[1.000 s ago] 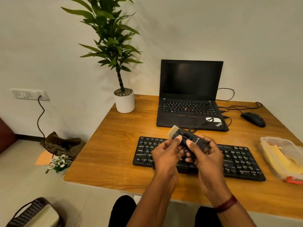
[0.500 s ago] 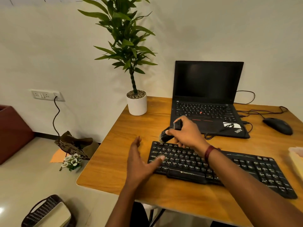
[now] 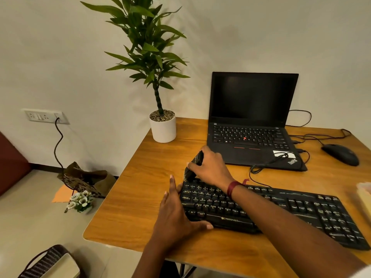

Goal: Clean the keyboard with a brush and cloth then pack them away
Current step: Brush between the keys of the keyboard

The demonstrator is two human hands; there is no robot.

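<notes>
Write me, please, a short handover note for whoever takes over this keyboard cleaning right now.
Right hand: gripping the black brush, its lower end at the far-left corner of the black keyboard.
Left hand: open, steadying the keyboard's left edge.
Storage container: just visible at the desk's right edge; the cloth cannot be made out.
Done: brush is out and in hand.
Left: brush the keys, wipe with the cloth, pack both away.

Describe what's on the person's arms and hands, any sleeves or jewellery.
Both forearms are bare, with no sleeves over them. The right wrist carries a dark red thread band with a loose knotted end sticking out. The left hand and right hand show no rings, watch or gloves.
</notes>
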